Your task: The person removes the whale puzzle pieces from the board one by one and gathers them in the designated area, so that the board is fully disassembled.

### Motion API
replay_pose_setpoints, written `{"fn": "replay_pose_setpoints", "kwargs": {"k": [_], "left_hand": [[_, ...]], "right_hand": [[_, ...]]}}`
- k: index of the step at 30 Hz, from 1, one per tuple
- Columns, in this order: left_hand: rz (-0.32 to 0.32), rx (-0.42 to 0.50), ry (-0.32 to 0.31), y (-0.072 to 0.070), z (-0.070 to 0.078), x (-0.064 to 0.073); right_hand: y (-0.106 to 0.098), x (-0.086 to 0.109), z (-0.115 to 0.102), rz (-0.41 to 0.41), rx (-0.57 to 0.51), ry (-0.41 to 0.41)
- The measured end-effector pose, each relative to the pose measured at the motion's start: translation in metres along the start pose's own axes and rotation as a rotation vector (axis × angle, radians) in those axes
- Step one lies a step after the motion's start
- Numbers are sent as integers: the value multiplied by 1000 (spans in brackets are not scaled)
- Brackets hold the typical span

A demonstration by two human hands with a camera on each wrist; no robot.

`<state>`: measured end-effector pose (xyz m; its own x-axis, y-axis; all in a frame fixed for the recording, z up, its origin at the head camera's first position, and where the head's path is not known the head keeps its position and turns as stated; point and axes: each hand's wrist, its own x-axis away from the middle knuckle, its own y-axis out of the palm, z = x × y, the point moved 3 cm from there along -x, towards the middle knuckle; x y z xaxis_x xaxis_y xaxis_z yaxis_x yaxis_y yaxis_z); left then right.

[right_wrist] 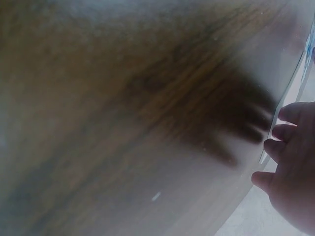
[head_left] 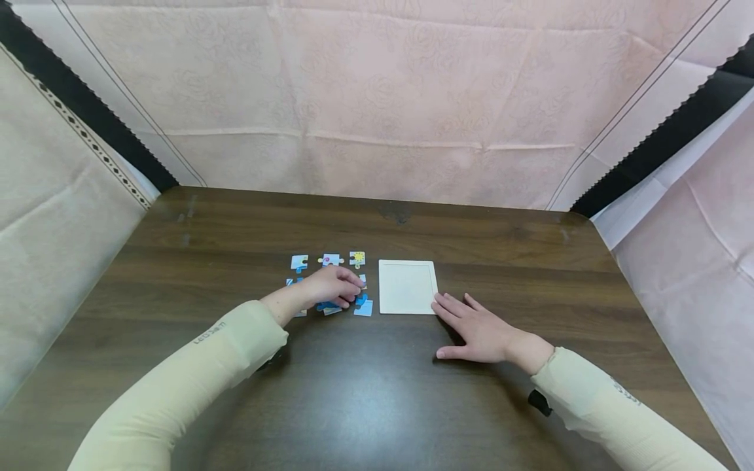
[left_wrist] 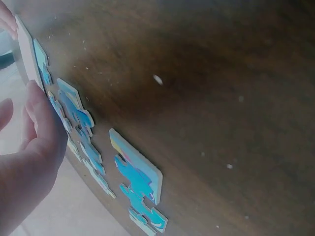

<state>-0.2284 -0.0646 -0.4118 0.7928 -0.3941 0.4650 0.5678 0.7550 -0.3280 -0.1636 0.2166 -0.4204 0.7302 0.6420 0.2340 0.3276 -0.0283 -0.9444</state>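
Several blue jigsaw puzzle pieces lie in loose rows on the table; a top one with a yellow sun (head_left: 357,259) and a lower right one (head_left: 363,308) show clearly. Over these pieces reaches my left hand (head_left: 331,286), its loosely bent fingers beside the right-hand column and hiding some of the middle ones. I see nothing held in it. A square white puzzle tray (head_left: 408,288) with a raised rim lies just right of the pieces. At its lower right corner, my right hand (head_left: 480,330) touches the edge with spread fingertips, thumb apart on the table side.
The brown wooden table (head_left: 365,392) extends around the pieces and toward me. Pale cloth (head_left: 377,98) hangs behind its far edge and along both sides. In the left wrist view, a larger puzzle piece (left_wrist: 140,169) lies nearest the camera.
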Motion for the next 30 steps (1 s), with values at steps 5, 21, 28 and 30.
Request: {"fn": "replay_pose_setpoints", "kwargs": {"k": [5,21,28,30], "left_hand": [[-15,11,10,-1,0,1],[-35,66,74,-8,8,-1],[-71,160,180,-18,17,5],[-87,180,210,-21,19,8]], "right_hand": [[-1,0,1,19,-1,-10],[-18,-8,3,196,6,2],[-36,-12,2,304,19,77],[-39,-12,2,313,2,102]]}}
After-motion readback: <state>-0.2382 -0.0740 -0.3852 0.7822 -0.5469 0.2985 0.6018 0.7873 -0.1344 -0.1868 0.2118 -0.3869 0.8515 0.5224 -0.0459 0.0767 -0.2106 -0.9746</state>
